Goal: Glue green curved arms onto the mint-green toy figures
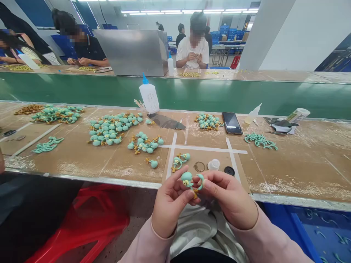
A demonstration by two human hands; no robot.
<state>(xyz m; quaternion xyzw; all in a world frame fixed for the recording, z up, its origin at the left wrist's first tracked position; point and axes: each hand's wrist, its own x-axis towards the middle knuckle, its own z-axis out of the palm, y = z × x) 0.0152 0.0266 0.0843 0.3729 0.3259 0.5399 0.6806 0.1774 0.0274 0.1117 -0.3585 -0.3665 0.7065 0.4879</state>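
Observation:
My left hand (171,204) is closed on a small figurine (187,179) with a mint-green round head, yellow eyes and a brown base. Pinched in my right hand (233,197) is a curved mint-green piece (201,181), held close beside the figurine; whether the two touch I cannot tell. Just beyond my hands, two figurines (177,163) with curved pieces lie on the cardboard. Near them are a thin ring (199,167), a small clear cup (214,164) and a black round cap (229,170).
Figurine heaps (112,128) cover the left of the bench. Loose curved pieces (260,140) lie right, near a phone (232,123). A white glue bottle (149,96) stands at the green belt (197,91). Below are a red stool (90,219) and a blue bin (301,233). People work opposite.

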